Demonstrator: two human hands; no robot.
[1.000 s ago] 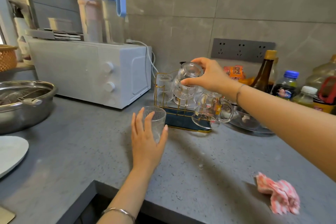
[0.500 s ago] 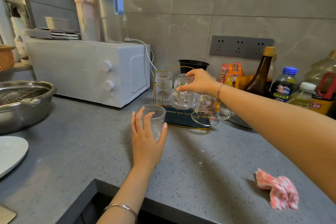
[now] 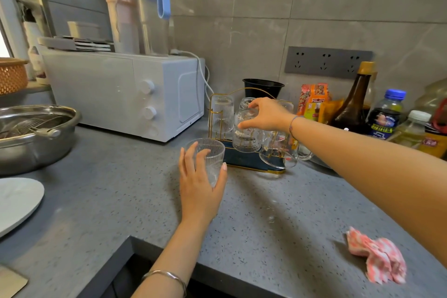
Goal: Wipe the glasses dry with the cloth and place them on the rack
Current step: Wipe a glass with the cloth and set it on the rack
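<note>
A gold wire rack (image 3: 214, 104) with a dark blue tray stands on the grey counter beside the white oven. My right hand (image 3: 264, 115) grips the base of an upturned clear glass (image 3: 246, 136) sitting low on the rack's front pegs. A ribbed glass (image 3: 221, 112) hangs upturned at the rack's left, and a glass mug (image 3: 280, 153) hangs at its front right. My left hand (image 3: 199, 184) wraps around an upright ribbed glass (image 3: 210, 155) standing on the counter in front of the rack. The pink checked cloth (image 3: 376, 261) lies crumpled at the lower right.
A white oven (image 3: 125, 92) carries water bottles (image 3: 151, 7) on top. A steel bowl (image 3: 33, 133) and a white plate (image 3: 14, 201) sit at the left. Sauce bottles (image 3: 352, 104) and snack packets crowd the right. A sink opening (image 3: 135, 273) cuts the counter's front edge.
My right hand lowered the upturned glass from above the rack down onto its pegs. My left hand stayed around the ribbed glass on the counter.
</note>
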